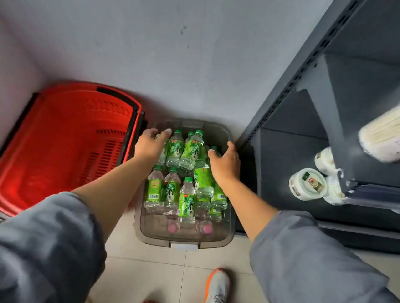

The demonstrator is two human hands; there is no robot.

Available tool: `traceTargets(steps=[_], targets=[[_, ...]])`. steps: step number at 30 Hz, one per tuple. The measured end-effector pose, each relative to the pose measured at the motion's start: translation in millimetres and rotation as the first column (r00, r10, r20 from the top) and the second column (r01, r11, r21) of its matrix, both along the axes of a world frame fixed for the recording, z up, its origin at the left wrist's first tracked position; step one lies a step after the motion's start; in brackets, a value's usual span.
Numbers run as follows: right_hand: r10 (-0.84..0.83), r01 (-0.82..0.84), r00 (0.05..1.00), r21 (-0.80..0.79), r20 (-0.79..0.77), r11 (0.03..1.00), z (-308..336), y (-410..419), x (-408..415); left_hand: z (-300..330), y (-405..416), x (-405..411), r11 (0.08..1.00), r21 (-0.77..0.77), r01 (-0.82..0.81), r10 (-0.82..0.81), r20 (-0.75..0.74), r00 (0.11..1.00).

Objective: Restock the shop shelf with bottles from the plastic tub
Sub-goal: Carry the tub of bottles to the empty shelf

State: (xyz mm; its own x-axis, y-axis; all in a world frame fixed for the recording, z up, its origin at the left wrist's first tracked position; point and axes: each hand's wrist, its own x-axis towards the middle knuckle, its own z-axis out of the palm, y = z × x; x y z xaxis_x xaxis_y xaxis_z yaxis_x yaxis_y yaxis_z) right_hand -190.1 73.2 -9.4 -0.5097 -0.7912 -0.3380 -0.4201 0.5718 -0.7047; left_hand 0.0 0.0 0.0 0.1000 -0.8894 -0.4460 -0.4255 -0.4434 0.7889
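A clear grey plastic tub [184, 239] stands on the tiled floor, holding several clear bottles with green labels and green caps [175, 148]. Two bottles with pink caps [172, 227] lie at its near end. My left hand [150, 144] reaches into the far left of the tub, fingers spread over a bottle there. Over the far right side, my right hand [225, 163] has its fingers curled around a green-capped bottle [213, 149]; how firm the grip is does not show. The dark shop shelf [301, 148] rises to the right.
A red shopping basket [62, 145] sits on the floor left of the tub, touching it. White round tubs [308, 184] and pale noodle packs [395, 133] occupy the shelf's right part. A grey wall stands behind. My shoes [217, 295] are just behind the tub.
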Motion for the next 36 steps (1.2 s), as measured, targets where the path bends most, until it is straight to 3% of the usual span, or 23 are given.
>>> traceTargets(steps=[6,12,16,21,23,28,36], targets=[[0.005,0.042,0.985,0.267,-0.174,0.963,-102.7,4.2,-31.0,-96.9,-19.3,-1.6,0.963,0.235,-0.131,0.089,0.182,0.979],[-0.022,0.078,0.980,0.276,-0.200,0.958,-158.0,-10.1,-52.0,-147.3,-33.8,6.5,0.959,0.228,-0.168,0.107,0.255,0.961],[-0.090,0.158,0.951,0.213,-0.297,0.964,-174.4,-17.0,-67.2,-157.8,-31.8,10.0,0.984,0.144,-0.101,0.027,0.441,0.897],[0.015,0.095,0.911,0.244,-0.413,0.965,-184.0,-6.7,-73.5,-148.0,-22.1,15.5,0.978,0.141,0.154,-0.209,0.629,0.749],[0.051,0.073,0.902,0.269,-0.429,0.960,-182.1,-5.9,-74.1,-142.6,-25.0,20.8,0.958,0.185,0.220,-0.287,0.634,0.718],[0.082,0.038,0.904,0.270,-0.419,0.962,-178.7,-4.1,-77.2,-145.1,-13.7,30.6,0.922,0.277,0.271,-0.383,0.548,0.744],[0.061,0.019,0.897,0.176,-0.438,0.984,-176.3,2.1,-86.2,-154.5,-7.7,41.8,0.972,0.177,0.154,-0.225,0.511,0.829]])
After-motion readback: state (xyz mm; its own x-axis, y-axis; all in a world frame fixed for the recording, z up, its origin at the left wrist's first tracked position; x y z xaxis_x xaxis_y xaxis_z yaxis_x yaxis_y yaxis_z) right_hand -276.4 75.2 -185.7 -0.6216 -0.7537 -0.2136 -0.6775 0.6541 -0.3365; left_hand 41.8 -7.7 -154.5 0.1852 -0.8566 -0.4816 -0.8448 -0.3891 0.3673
